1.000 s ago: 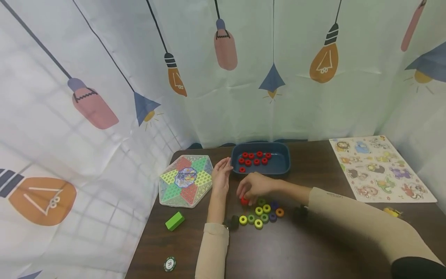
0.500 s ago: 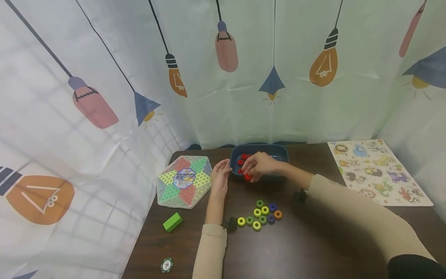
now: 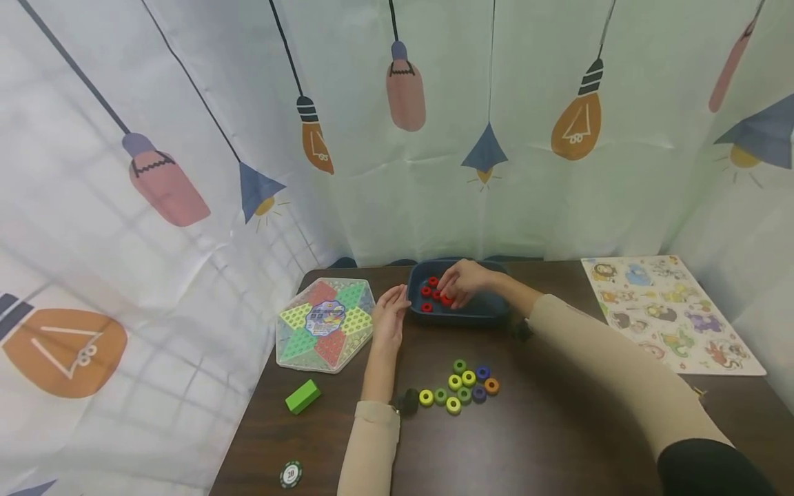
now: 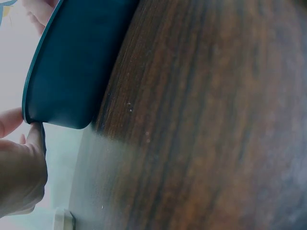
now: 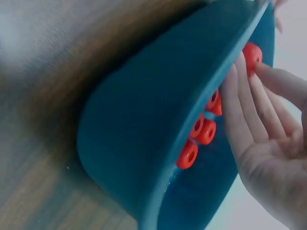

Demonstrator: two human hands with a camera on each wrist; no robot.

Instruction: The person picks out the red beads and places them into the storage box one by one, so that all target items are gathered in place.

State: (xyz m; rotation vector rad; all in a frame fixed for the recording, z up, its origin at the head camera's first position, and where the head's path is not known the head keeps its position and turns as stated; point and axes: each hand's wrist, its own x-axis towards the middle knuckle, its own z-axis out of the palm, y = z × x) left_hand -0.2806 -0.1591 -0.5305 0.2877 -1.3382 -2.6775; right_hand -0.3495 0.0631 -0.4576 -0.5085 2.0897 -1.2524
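Observation:
My right hand [image 3: 468,279] is inside the dark blue tray [image 3: 490,313], at the back of the table. Its thumb and fingertips pinch a red bead [image 5: 252,58], a thick ring with a central hole. Several other red beads [image 5: 187,154] lie on the tray floor, and the hand covers part of them in the head view. Against the tray's left end my left hand [image 3: 389,313] has its fingers fairly straight. In the left wrist view, the left hand's fingertips [image 4: 34,134] touch the tray corner right at the rim.
Yellow, green, purple and orange beads [image 3: 464,394] cluster in front of the tray. Leftward are a hexagonal Chinese checkers box [image 3: 325,324], a green block [image 3: 302,397] and a poker chip [image 3: 290,474]. An animal picture board [image 3: 670,313] lies at the right, and a patterned curtain [image 3: 446,200] hangs behind.
My right hand has carried the red bead from beside the coloured cluster, over the tray's front rim, into the tray. My left hand has stayed at the tray's left end.

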